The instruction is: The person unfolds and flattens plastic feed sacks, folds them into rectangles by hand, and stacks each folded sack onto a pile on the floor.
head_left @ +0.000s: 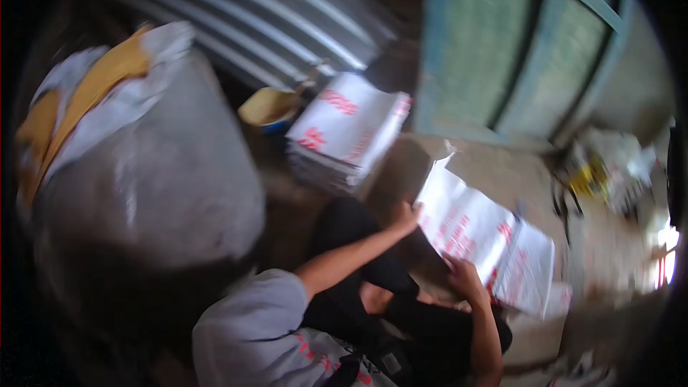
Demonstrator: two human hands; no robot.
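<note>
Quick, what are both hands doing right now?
Left hand: closed on the edge of the printed white sheet.
Right hand: at its near edge; too blurry to tell whether gripping.

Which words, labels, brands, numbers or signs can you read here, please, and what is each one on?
None can be read with certainty.
Held white sheet: red print, too blurred to read.
White sheet on the stack: red print, too blurred.
White sheets at the right: faint reddish print, too blurred.
Grey shirt: red and dark lettering, too blurred.
</note>
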